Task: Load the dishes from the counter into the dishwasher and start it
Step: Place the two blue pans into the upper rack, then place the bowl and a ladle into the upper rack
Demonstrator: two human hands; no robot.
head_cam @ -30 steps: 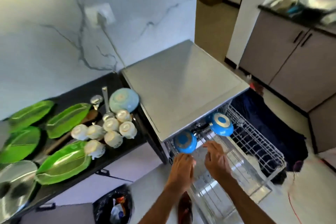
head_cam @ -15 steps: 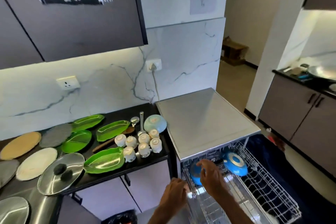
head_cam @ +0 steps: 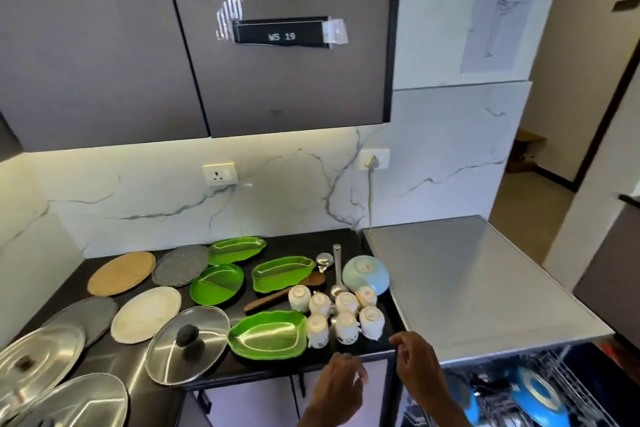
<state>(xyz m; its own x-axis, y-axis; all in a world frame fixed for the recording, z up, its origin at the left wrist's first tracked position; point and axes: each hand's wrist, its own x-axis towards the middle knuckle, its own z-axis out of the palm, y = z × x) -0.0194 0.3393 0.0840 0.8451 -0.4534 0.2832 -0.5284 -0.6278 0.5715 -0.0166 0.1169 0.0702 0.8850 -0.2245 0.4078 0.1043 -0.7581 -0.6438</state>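
Observation:
My left hand (head_cam: 341, 388) and my right hand (head_cam: 417, 362) hover empty, fingers loosely curled, just before the black counter's (head_cam: 104, 360) front edge, below a cluster of several upturned white cups (head_cam: 337, 314). A light-blue bowl (head_cam: 365, 274) lies upside down behind the cups. Several green leaf-shaped dishes (head_cam: 268, 333) lie left of the cups. Two blue bowls (head_cam: 538, 395) stand in the dishwasher's pulled-out rack (head_cam: 575, 388) at the lower right.
Steel lids (head_cam: 188, 343), round mats and plates (head_cam: 145, 314) cover the counter's left. A wooden spoon (head_cam: 284, 293) and steel ladles (head_cam: 337, 269) lie behind the cups. The dishwasher's steel top (head_cam: 464, 284) adjoins the counter. Dark cabinets (head_cam: 277, 35) hang overhead.
The view has swung up from the rack to the counter. Both hands left the blue bowls in the rack and moved left and up to the counter's front edge.

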